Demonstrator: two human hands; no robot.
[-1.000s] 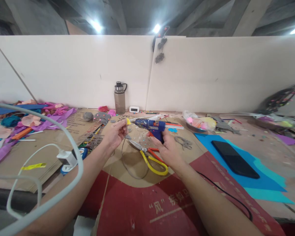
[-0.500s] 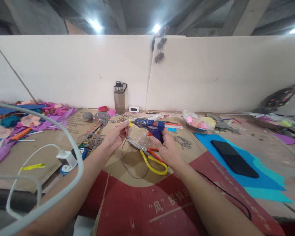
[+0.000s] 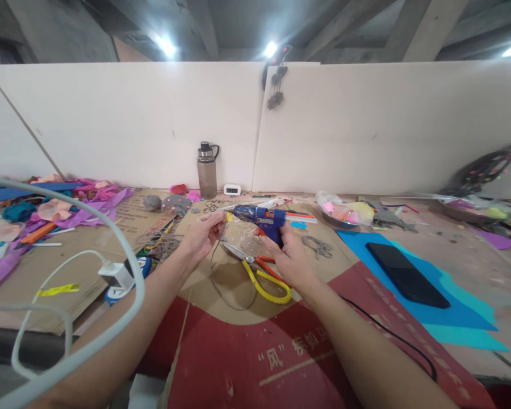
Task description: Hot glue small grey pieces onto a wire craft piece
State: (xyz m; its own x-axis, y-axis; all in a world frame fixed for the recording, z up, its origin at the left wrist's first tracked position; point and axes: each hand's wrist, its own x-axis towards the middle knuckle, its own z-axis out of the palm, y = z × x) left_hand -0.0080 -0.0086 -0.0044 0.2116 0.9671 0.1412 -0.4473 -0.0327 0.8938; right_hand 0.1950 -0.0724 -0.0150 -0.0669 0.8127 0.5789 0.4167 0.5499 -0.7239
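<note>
My right hand (image 3: 292,250) is wrapped round the handle of a blue hot glue gun (image 3: 275,218), its nozzle pointing left. My left hand (image 3: 204,233) is closed in a pinch on a thin grey cord (image 3: 227,304), which hangs down in a loop over the cardboard. A small yellow piece (image 3: 229,216) shows at those fingertips, right at the nozzle; whether the nozzle touches it I cannot tell. Below the gun lie scissors with yellow handles (image 3: 272,291) and a red-handled tool (image 3: 267,264), partly overlapping. A small coil of grey cord (image 3: 318,246) rests right of my right hand.
Cardboard (image 3: 221,352) covers the work area. A bottle (image 3: 206,173) and small white clock (image 3: 232,189) stand by the partition. A black phone (image 3: 406,274) lies on blue sheets (image 3: 464,312) at right. A white cable (image 3: 138,267) arches across the left foreground; coloured scraps (image 3: 55,210) lie beyond.
Almost nothing differs. My left fingertips and the yellow piece have shifted very slightly right and down at the nozzle; the glue gun stays in place.
</note>
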